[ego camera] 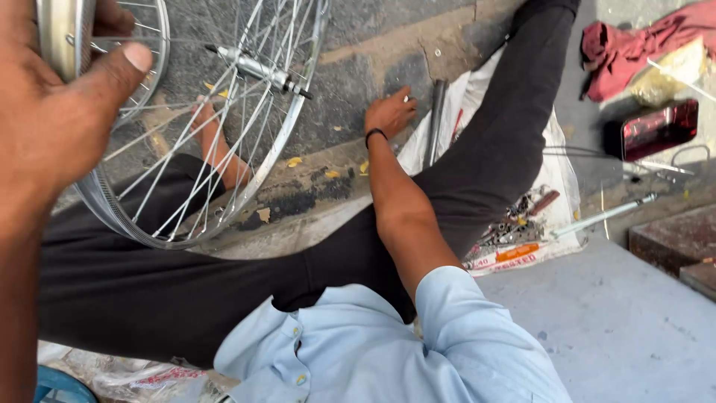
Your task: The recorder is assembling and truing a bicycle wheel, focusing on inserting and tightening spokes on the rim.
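Left hand [52, 112] grips the rim of a spoked wheel [224, 142], held upright over the lap. Right hand [389, 113] rests open-fingered on the floor [358, 67]. The wheel looks light, stiff; best held by its rim.

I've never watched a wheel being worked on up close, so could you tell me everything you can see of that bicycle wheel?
The bicycle wheel is a bare, shiny metal rim with thin silver spokes running to a metal hub and its axle; no tyre is on it. It stands tilted above the stone ground and the person's outstretched, dark-trousered leg. The left hand grips the rim at its upper left, thumb across it. The right hand rests on the ground, apart from the wheel.
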